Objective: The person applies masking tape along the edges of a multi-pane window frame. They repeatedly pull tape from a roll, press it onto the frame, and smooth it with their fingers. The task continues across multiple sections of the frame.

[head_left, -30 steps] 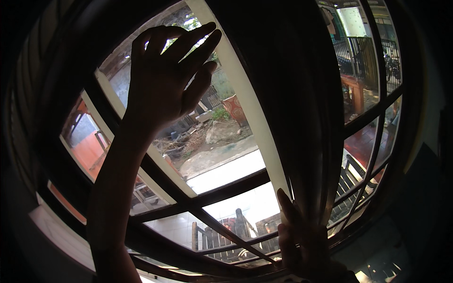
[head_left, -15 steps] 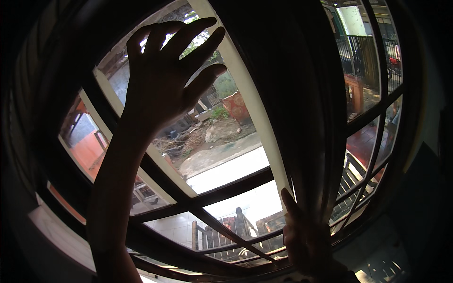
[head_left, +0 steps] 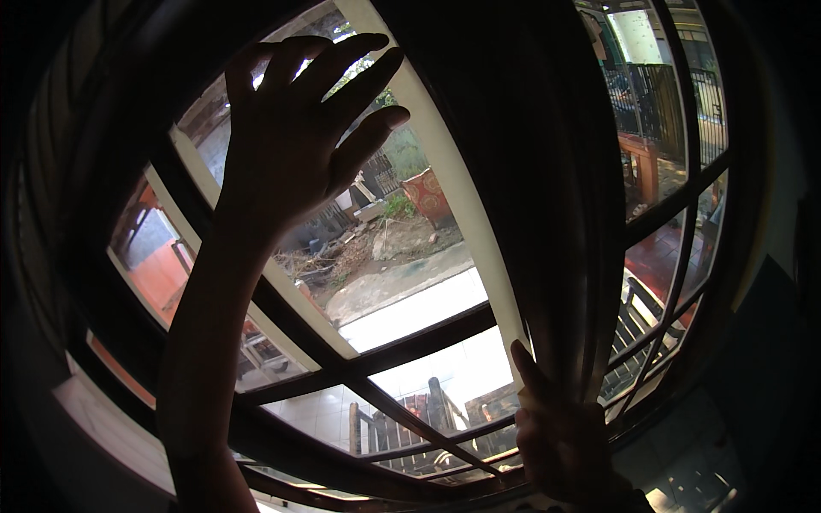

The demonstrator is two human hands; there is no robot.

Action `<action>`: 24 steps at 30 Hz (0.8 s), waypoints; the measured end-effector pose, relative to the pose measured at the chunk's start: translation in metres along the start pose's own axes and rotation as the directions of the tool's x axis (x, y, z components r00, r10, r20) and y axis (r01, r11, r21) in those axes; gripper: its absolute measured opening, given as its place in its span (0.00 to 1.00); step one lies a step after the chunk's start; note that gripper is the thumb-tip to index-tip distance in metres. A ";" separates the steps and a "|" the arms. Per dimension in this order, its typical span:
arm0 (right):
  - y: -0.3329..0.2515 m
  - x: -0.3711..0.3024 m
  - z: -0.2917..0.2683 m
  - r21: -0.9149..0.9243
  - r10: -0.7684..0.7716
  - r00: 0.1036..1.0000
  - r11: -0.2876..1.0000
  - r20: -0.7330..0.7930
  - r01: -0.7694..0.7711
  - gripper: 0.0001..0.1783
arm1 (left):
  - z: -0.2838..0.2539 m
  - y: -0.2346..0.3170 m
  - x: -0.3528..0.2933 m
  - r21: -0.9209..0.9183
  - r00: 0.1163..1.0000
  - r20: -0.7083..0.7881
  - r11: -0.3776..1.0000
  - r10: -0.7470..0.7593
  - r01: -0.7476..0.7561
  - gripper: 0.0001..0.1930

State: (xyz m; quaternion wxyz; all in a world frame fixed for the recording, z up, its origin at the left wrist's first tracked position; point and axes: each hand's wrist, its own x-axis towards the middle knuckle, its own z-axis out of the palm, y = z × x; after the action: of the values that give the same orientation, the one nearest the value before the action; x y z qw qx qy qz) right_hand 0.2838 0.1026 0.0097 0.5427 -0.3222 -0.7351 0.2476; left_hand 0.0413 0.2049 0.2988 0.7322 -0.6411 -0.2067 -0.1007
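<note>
My left hand point(head_left: 286, 141) is raised in front of a glass window pane point(head_left: 389, 265), with its fingers apart and slightly bent. Its fingertips overlap the pale strip point(head_left: 445, 145) along the pane's right side; whether they touch it cannot be told. Lower right, my right hand point(head_left: 560, 440) is at the foot of a broad dark upright point(head_left: 556, 214) between two window sections. The index finger points up along the pale strip, while the other fingers look curled. Deep shadow hides what they close on, if anything.
Dark bars point(head_left: 428, 342) divide the window into panes. Another paned section point(head_left: 658, 205) stands to the right. Beyond the glass are a wooden bench point(head_left: 410, 427), dirt ground and a metal fence. A pale sill point(head_left: 111, 427) runs at lower left.
Both hands hold nearly the same pose; the left has shifted very slightly left in the picture. Outside at far right, a red shape by the fence is no longer visible.
</note>
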 end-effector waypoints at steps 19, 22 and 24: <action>0.010 0.008 0.014 0.114 0.046 0.994 0.992 0.095 -0.056 0.38 | -0.003 -0.004 -0.002 -0.022 0.995 0.060 0.997 0.080 -0.079 0.29; 0.013 0.005 0.018 0.178 0.049 0.995 0.982 0.087 -0.064 0.39 | -0.010 -0.003 0.000 -0.029 0.993 0.091 0.997 0.073 -0.070 0.31; 0.004 0.006 0.013 0.154 0.092 0.989 0.982 0.116 -0.109 0.39 | -0.011 -0.003 -0.002 -0.024 0.992 0.100 0.997 0.074 -0.072 0.32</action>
State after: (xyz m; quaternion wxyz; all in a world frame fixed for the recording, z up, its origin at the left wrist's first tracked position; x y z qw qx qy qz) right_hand 0.2708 0.1097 0.0063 0.5129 -0.3005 -0.7240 0.3499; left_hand 0.0402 0.1930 0.3001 0.7174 -0.6599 -0.2190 -0.0436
